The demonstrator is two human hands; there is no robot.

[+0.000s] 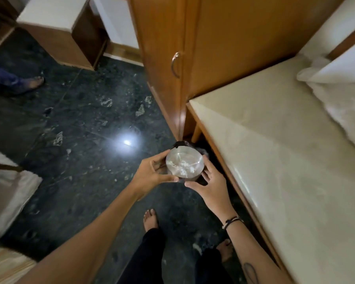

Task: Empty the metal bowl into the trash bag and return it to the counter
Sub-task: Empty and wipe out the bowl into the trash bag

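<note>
Bowl: we have the metal bowl [184, 166] up off the floor, near the middle of the view, its open side tipped toward us, white crumbs stuck across the inside.
Left hand: our left hand [154, 173] clamps the bowl's left wall, thumb over the far rim, fingers curled under the near edge.
Right hand: our right hand [208, 185] sits at the bowl's near-right side, fingers spread fairly wide, tips touching the wall; we judge it steadies more than it grips.
Trash bag: a dark shape [190, 144] peeks out just beyond the bowl, at the foot of the wooden cabinet [162, 58]; we take it for the trash bag, though its mouth is hidden.
Counter: the pale counter [285, 150] runs along the right, close by for the return.
Stage: we judge the tipping is under way or just about to finish, with residue clinging on.
Risk 1: the bag's opening is out of sight behind the bowl, so crumbs could miss it and land on the dark floor [80, 130].
Risk 2: with only 1 hand truly clamped, a hard shake to free the stuck bits could slip the smooth metal loose.
Risk 3: our 2 bare feet stand right below, where a dropped bowl would fall.
</note>
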